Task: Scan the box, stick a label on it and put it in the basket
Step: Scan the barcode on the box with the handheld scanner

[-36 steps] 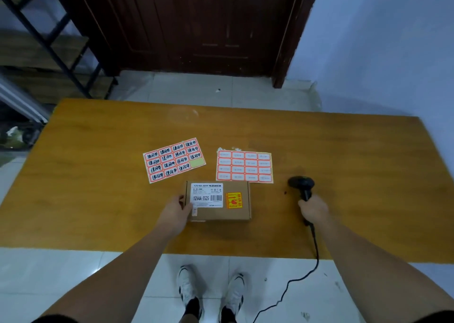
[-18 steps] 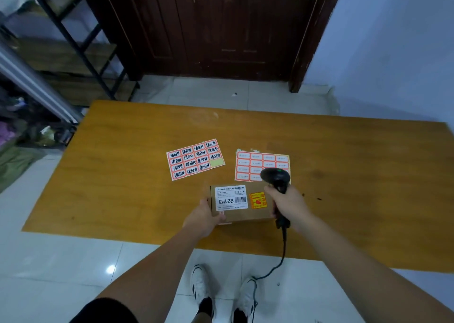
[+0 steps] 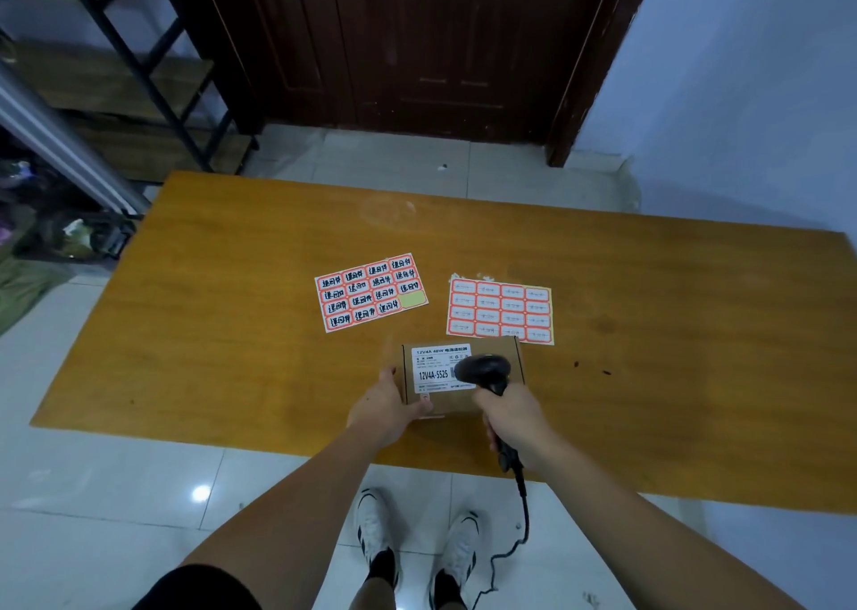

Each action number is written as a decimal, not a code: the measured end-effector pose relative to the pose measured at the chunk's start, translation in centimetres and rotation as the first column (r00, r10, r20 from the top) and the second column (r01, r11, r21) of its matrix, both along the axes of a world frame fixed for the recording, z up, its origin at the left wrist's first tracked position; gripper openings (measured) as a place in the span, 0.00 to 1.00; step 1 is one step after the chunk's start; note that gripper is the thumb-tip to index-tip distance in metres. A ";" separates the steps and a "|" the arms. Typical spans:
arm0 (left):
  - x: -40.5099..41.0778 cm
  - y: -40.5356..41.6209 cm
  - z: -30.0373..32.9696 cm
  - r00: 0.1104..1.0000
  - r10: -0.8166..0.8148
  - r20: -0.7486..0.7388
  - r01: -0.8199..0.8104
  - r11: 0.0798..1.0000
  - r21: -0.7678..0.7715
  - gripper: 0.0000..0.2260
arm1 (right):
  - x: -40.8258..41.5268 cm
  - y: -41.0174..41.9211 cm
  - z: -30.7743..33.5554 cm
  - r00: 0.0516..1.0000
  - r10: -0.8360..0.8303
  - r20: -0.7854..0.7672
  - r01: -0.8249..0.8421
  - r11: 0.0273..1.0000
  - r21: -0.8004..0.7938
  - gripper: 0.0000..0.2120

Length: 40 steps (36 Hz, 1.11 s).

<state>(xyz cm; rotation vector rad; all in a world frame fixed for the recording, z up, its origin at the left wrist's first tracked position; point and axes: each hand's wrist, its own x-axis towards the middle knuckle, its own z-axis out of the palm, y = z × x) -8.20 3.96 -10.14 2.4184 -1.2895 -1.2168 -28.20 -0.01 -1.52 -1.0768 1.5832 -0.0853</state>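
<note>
Both forearms are seen bare, with no sleeve reaching the wrist. The left hand and the right hand are uncovered; no glove, ring or watch can be made out. A dark short sleeve is seen at the left upper arm. Below the table edge, white sneakers with dark stripes are worn over black socks.

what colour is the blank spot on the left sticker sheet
Pale yellow-green, at the left sticker sheet near-right corner, head view.
</note>
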 end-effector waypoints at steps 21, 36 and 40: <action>-0.2 0.0 0.5 1.000 -0.006 0.030 0.005 1.000 0.030 0.43 | -0.2 -1.0 0.8 0.998 -0.052 0.043 0.052 0.999 0.001 0.12; -0.4 0.6 0.2 0.999 0.018 -0.045 -0.017 1.000 0.024 0.42 | -12.7 -7.3 -1.6 0.935 -0.325 -0.142 0.306 0.942 -0.138 0.09; -0.3 0.5 0.2 0.998 0.022 -0.059 -0.020 0.999 0.033 0.43 | -14.6 -7.1 -3.0 0.919 -0.332 -0.213 0.315 0.943 -0.110 0.11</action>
